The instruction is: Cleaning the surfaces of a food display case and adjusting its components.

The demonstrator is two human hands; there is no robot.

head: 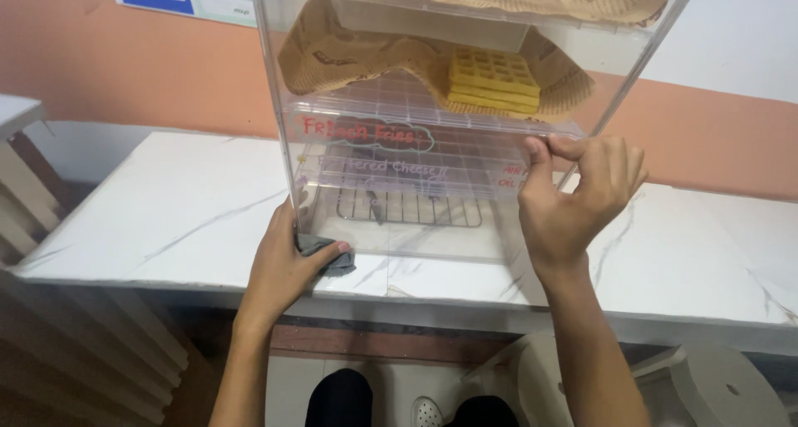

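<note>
Left hand (287,261) presses a grey cloth (326,254) against the lower front corner of the clear display case (432,236), fingers closed on the cloth. The case stands on the white marble table (166,211); its lower panel reads mostly clean, with wiping apparently under way. Inside: 1 wire rack (411,209), waffles (495,80) on brown paper (332,57) above. Right hand (573,198) pinches the case's right edge, fingers narrow, steadying it.

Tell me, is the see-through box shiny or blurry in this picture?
In the head view, the clear display case shows pale glare streaks on its front, so the wire rack behind looks hazy; the waffles stay sharp; the left hand with its grey cloth and the right hand look crisp, with soft shadows.
</note>
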